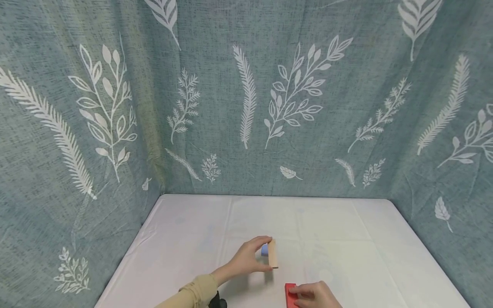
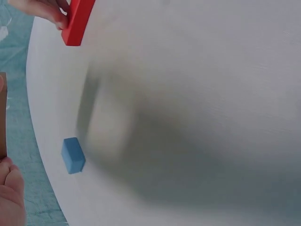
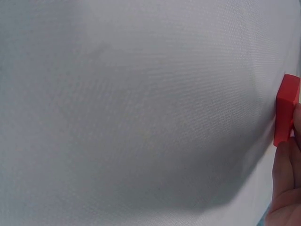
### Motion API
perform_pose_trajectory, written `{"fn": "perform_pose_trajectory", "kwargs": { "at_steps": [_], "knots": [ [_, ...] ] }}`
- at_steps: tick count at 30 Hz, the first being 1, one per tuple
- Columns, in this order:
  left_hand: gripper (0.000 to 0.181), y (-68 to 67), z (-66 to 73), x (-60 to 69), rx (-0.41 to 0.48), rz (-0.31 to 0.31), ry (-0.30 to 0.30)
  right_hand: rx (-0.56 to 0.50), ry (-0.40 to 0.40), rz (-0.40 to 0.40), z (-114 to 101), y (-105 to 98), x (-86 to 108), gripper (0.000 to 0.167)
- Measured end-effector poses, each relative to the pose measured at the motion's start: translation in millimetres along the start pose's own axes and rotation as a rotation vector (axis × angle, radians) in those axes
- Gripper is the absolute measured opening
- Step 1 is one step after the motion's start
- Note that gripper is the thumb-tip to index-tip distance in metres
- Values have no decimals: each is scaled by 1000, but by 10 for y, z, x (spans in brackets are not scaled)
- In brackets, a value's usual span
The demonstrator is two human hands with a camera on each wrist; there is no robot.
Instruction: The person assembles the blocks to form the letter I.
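Note:
My left hand (image 1: 246,260) grips a long plain wooden block (image 1: 272,254) by its two ends, thumb at the near end and fingers at the far one. The block is held above the table, and its shadow falls on the cloth. Behind it, partly hidden in the head view, a small blue block (image 2: 73,156) lies on the table. Nearer to me, my right hand (image 1: 318,295) pinches a red block (image 1: 290,294) between thumb and fingers. In the right wrist view the red block (image 3: 287,110) is at the right edge, close to the cloth.
A white cloth covers the table (image 1: 335,244). Blue-green curtains (image 1: 231,171) with white leaf prints hang behind it and along both sides. Something black (image 1: 218,302) shows under the left sleeve (image 1: 196,291).

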State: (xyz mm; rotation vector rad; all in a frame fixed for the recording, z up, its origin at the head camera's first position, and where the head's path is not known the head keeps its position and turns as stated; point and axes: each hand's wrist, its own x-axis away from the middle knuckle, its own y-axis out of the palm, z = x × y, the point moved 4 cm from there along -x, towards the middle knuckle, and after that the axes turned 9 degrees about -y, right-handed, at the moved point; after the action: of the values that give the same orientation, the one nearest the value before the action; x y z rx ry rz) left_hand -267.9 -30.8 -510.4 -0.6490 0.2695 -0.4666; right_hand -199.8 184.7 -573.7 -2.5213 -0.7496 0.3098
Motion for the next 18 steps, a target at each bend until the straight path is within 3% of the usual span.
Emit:
{"fn": "perform_pose_trajectory", "kwargs": {
  "at_steps": [13,18],
  "knots": [
    [74,84,148,-103,26,14,7,36,-65,18,-5,-8,-2,28],
    [74,123,176,-128,-5,40,21,45,-133,21,-21,-11,-2,27]
  ]
}}
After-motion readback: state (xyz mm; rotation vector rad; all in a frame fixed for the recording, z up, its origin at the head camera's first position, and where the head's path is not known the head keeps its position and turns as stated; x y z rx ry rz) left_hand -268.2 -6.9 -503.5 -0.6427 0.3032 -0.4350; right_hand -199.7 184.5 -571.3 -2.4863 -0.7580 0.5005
